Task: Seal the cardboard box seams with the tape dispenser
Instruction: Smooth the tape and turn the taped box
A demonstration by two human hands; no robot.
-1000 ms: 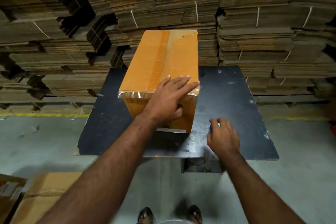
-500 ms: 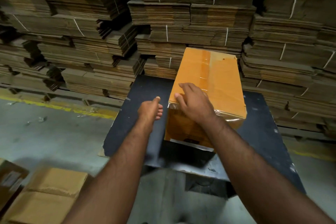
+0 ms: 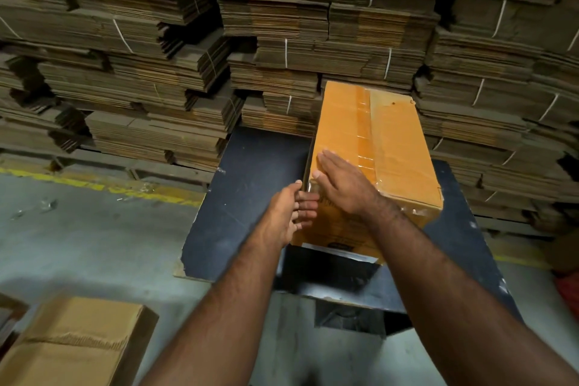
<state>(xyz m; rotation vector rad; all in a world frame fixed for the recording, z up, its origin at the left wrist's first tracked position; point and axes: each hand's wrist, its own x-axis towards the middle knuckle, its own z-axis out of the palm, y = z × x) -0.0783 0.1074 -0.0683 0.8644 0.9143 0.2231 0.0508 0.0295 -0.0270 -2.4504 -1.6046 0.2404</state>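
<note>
The cardboard box [image 3: 376, 147] (clear tape along its top seam) sits on the black bench [image 3: 250, 185]. The right hand [image 3: 341, 185] presses flat on its near top edge; the left hand [image 3: 289, 213], fingers straight, touches its side.

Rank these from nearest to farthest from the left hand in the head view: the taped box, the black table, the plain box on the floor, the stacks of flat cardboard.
1. Taped box: the left hand touches its near left side.
2. Black table: directly beneath the hand.
3. Plain box on the floor: low to the left.
4. Stacks of flat cardboard: behind the table.
Items 3 and 4 are too close to call.
</note>
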